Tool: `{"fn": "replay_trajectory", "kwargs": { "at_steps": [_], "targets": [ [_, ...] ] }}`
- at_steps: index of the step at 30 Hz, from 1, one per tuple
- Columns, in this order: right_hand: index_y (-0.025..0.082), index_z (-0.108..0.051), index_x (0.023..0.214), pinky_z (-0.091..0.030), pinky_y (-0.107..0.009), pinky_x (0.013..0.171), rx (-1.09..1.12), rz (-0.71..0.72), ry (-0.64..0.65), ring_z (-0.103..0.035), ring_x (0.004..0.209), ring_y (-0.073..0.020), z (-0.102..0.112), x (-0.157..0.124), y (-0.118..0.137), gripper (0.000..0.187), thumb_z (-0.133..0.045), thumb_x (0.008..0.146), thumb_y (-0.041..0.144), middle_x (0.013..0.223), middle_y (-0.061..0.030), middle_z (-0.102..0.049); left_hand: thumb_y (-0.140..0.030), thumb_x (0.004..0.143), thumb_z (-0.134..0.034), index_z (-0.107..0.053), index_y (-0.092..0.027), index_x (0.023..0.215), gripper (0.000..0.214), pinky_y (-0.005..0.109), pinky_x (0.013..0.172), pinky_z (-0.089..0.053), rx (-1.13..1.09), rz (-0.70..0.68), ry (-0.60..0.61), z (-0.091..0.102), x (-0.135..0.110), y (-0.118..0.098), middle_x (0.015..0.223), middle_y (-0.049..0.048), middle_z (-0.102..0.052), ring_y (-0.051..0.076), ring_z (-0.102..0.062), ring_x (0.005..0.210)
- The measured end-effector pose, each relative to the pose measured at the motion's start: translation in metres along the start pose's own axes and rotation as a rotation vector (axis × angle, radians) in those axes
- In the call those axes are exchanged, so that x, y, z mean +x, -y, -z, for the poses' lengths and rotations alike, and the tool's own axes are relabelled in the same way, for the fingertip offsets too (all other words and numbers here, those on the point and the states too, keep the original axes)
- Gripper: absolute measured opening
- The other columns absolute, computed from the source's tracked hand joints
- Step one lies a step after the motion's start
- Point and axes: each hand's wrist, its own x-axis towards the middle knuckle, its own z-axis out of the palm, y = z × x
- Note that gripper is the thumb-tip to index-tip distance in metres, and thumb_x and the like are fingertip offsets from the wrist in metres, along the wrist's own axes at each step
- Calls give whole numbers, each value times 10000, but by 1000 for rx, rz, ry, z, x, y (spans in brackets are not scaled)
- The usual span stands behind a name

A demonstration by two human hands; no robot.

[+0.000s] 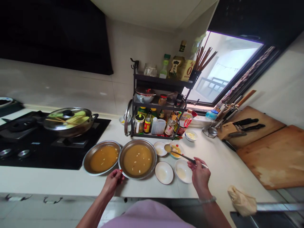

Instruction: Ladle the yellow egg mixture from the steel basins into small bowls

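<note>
My right hand [200, 175] is closed around the dark handle of a ladle [181, 155]. Its bowl, with some yellowish liquid in it, hangs over the gap between two small white bowls at the back. One of these, a bowl [177, 151], has orange-yellow contents with red bits. My left hand [115, 179] pinches the near-left rim of a steel basin [137, 160] of brownish broth with pale pieces. A second steel basin [102, 158] of orange-brown broth sits to its left. Nearer me are two white bowls, one [164, 173] left of the other [183, 171].
On the stove [47, 152] stands a lidded pan [68, 122] with green vegetables. A black rack [161, 82] of bottles and jars is behind the basins. At right are a knife block [228, 129], cutting boards [273, 155] and a cloth [242, 200] by the sink.
</note>
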Motion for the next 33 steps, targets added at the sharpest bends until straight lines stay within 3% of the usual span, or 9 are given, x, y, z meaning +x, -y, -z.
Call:
{"fn": "replay_trajectory", "kwargs": {
  "at_steps": [9, 12, 16, 18, 21, 26, 33],
  "targets": [
    [151, -588, 936, -541, -294, 505, -102, 67, 307, -650, 568, -177, -31, -49, -13, 318, -618, 776, 424, 675, -18, -656, -551, 484, -742, -480, -188, 598, 462, 207, 461, -351, 8, -6, 5, -2, -2, -3, 465, -35, -549, 86, -458, 428],
    [166, -617, 967, -552, -300, 564, -224, 268, 492, -639, 597, -159, -31, -65, -16, 231, -541, 856, 354, 697, -28, -656, -548, 485, -745, -489, -187, 619, 462, 207, 466, -357, -4, 1, 5, -1, -1, -1, 474, -36, -556, 86, -459, 434],
    [217, -660, 974, -559, -295, 606, -293, 583, 772, -642, 768, -172, -27, -76, -11, 194, -494, 878, 250, 895, -69, -657, -550, 483, -739, -495, -188, 624, 459, 214, 472, -364, -1, -10, -3, -1, -2, -1, 485, -35, -547, 97, -480, 450],
    [230, -664, 986, -562, -301, 617, -316, 662, 820, -637, 826, -187, -23, -73, -8, 205, -493, 873, 230, 940, -80, -652, -548, 482, -740, -490, -188, 612, 457, 211, 468, -361, 4, -11, -3, -2, -3, -2, 484, -35, -542, 97, -482, 451],
    [223, -647, 1007, -560, -321, 653, -350, 666, 675, -634, 774, -174, -15, -57, -8, 205, -489, 877, 237, 875, -62, -642, -537, 491, -742, -484, -186, 596, 448, 202, 465, -360, 0, -11, 3, -2, -2, -2, 480, -36, -543, 89, -476, 446],
    [176, -621, 975, -559, -312, 627, -409, 469, 334, -638, 654, -155, 6, -15, -20, 247, -512, 856, 363, 788, -32, -638, -522, 490, -747, -496, -186, 604, 435, 207, 466, -372, 4, -12, -7, -1, -1, -2, 480, -34, -551, 93, -479, 445],
    [158, -637, 938, -562, -301, 586, -439, 393, 220, -652, 635, -160, 29, 12, -37, 332, -577, 778, 443, 807, -38, -658, -523, 465, -768, -499, -185, 618, 458, 200, 459, -369, -28, 3, -7, -1, -1, -1, 465, -37, -555, 83, -464, 431]
  ]
}}
